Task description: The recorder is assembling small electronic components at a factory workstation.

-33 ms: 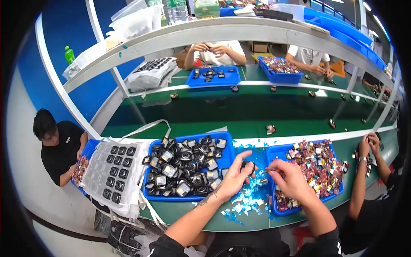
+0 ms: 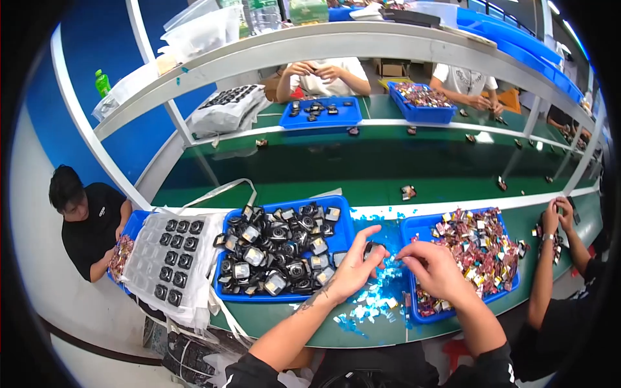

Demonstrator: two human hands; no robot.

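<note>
Above the blue-littered bench, my left hand [image 2: 352,270] pinches a small black camera-like part [image 2: 373,248] between thumb and fingers. Just to its right, my right hand [image 2: 440,270] is closed, thumb against forefinger. Whatever its fingertips hold is too small to make out. On the left stands a blue tray [image 2: 346,213] heaped with black camera-like parts [image 2: 278,249], several with clear square covers. Partly behind my right hand, another blue tray [image 2: 414,226] holds a pile of small reddish-brown pieces [image 2: 475,258] with white and yellow tabs.
Blue film scraps [image 2: 372,307] litter the bench between the trays. At the left lies a white moulded tray [image 2: 145,258] with black parts in rows. A green conveyor [image 2: 304,161] runs beyond, under a white shelf frame [image 2: 323,40]. Co-workers sit left, right and across.
My right hand has shifted slightly left, nearer my left hand. The left hand keeps its hold on the black part.
</note>
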